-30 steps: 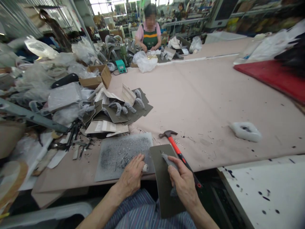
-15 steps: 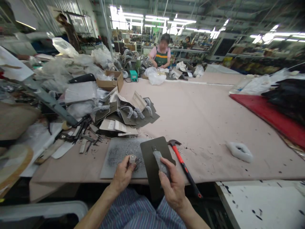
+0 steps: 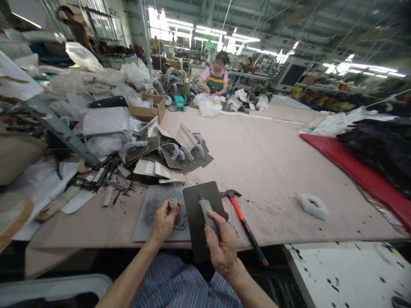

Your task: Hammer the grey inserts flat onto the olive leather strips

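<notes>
My left hand (image 3: pixel 164 219) is closed around a small pale cylinder (image 3: pixel 173 202), held upright over a grey board (image 3: pixel 147 209) scattered with dark bits. My right hand (image 3: pixel 221 239) grips the plastic-wrapped handle (image 3: pixel 208 216) of a dark olive panel (image 3: pixel 194 209). The panel is tilted, its lower end past the table's front edge. Just right of it lies a claw hammer (image 3: pixel 239 214) with a red and black handle. Behind the board is a pile of similar olive panels (image 3: pixel 173 156) with wrapped handles.
Several metal tools (image 3: pixel 112 184) lie to the left, below a slanting grey post (image 3: pixel 61 128). A roll of white wrap (image 3: pixel 313 206) sits to the right, near a red sheet (image 3: pixel 349 171) under black plastic. Across the table a person (image 3: pixel 215 77) works near plastic bags (image 3: pixel 208 105).
The olive panel and my right hand have shifted slightly left in view. My left hand with the cylinder has moved a little up and left. The hammer lies where it was.
</notes>
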The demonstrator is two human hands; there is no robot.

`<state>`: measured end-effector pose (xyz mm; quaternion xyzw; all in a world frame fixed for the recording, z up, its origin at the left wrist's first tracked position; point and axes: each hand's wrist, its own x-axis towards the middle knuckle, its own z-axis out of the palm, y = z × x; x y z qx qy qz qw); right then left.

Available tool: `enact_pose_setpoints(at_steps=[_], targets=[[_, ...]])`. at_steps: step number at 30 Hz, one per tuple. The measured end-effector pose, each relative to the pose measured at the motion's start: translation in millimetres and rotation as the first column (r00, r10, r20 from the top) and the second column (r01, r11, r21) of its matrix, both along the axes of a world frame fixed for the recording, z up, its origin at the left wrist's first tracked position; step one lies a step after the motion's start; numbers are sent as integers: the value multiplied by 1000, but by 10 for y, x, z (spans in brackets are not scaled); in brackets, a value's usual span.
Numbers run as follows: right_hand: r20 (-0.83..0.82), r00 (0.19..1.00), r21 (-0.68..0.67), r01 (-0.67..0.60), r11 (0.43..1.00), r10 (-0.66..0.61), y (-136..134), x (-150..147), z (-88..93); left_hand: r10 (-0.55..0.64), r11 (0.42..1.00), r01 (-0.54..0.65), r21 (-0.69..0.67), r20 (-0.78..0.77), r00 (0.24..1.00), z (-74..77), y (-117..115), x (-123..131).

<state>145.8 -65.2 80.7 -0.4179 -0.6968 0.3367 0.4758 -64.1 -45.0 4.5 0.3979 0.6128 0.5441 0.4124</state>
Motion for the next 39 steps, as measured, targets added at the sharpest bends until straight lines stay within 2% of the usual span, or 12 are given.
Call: enact_pose_setpoints(at_steps=[2, 4, 8, 13, 22, 26, 29, 31, 33, 35, 37, 39], targets=[[-109, 994, -185, 6, 983, -26, 37, -56, 2, -12, 1000, 12, 1, 23, 1000, -20, 8, -1], [-299, 949, -380, -24, 925, -98, 129, -121, -6, -24, 1000, 23, 16, 46, 999, -50, 13, 0], [-595, 748, -602, -171, 780, -295, 464, -190, -135, -21, 998, 17, 55, 61, 998, -119, -1, 2], [-656, 674, -685, -342, 643, -341, 807, -100, -467, -26, 998, 23, 60, 50, 998, -111, -27, 25], [-648, 697, -695, -378, 612, -306, 872, 7, -634, -1, 1000, 2, 30, -19, 1000, -83, -10, 73], [-437, 884, -706, -223, 673, -165, 926, 105, -648, 6, 1000, -6, 27, -23, 1000, -69, -6, 82], [-87, 985, -542, -172, 822, 148, 1002, 281, -561, 14, 1000, -13, 26, -18, 1000, -66, 2, 87], [203, 938, -341, -200, 918, 280, 1036, 373, -434, 14, 999, -14, 29, -9, 1000, -74, 6, 84], [452, 848, -138, -241, 961, 278, 1033, 399, -279, 13, 1000, -13, 28, -2, 1000, -84, 5, 79], [627, 734, -15, -324, 946, 261, 992, 371, -137, 14, 1000, -14, 23, 3, 1000, -89, -3, 74], [744, 617, 3, -388, 922, 258, 928, 333, -39, 20, 999, -20, 27, 18, 1000, -86, -19, 69], [790, 567, -15, -361, 932, 233, 861, 331, 11, 36, 998, -38, 42, 51, 998, -80, -39, 59]])
